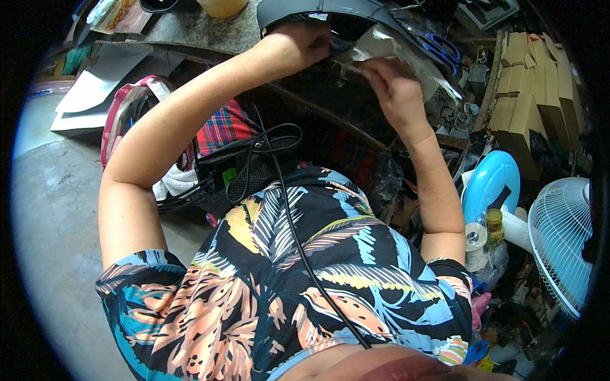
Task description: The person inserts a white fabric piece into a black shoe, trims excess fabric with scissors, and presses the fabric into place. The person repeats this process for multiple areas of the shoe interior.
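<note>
head view: crumpled whitish sheet (406, 54), paper or thin plastic, lies at the table (190, 32) edge under a dark curved machine housing (318, 13). looks light, limp, tear-prone; best held by its edges. right hand (394, 86) pinches its near edge. left hand (311, 41) curled shut against the housing beside it. blue scissors (441, 47) nearby.

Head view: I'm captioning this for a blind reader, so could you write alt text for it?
Seen from above, a person in a leaf-print shirt reaches both hands to a cluttered workbench; the left hand presses by a dark curved object while the right hand grips pale crumpled sheet material. Blue scissors, cardboard boxes and a white fan lie to the right.
</note>
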Available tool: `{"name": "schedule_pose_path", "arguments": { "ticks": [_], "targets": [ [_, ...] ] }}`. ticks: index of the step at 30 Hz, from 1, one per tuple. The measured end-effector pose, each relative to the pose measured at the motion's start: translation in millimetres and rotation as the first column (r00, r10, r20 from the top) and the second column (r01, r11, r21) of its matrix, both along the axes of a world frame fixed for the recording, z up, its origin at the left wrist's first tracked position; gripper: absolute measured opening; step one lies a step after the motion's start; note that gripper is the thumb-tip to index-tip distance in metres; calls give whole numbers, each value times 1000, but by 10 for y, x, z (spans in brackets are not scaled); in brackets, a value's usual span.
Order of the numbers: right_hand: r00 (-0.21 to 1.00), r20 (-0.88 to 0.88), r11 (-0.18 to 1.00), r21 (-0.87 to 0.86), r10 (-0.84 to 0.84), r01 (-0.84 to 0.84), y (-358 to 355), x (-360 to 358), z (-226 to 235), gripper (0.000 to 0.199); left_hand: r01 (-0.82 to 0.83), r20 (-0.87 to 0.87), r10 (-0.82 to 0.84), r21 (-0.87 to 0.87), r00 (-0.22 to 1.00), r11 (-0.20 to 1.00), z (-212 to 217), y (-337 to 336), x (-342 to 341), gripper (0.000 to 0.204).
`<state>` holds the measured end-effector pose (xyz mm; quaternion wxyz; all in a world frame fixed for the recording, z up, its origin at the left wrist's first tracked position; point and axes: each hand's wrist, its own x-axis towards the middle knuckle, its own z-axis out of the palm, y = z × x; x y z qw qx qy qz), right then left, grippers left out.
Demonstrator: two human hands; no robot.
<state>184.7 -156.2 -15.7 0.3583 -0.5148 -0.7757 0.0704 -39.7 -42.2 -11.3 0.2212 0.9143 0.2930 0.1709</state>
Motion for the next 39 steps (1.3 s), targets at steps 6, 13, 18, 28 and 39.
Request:
{"name": "schedule_pose_path", "arguments": {
  "ticks": [6,13,18,28,39],
  "targets": [
    [995,-64,991,-120,-73,65,38,-47,43,19,-16,14,18,-108,1000,994,-57,31,6,24],
    [989,136,997,67,-50,41,28,-178,57,21,-42,-82,28,-175,996,984,32,41,61,29],
    [995,89,997,72,-45,39,82,-188,-7,12,11,-136,-19,-55,991,998,128,5,87,31],
    [998,61,997,75,32,-37,98,-150,2,10,28,-146,-12,107,989,994,16,-19,98,26],
    [963,266,965,240,38,-104,57,-233,27,11,-18,-182,-14,-175,983,984,98,109,114,25]
  ]
}}
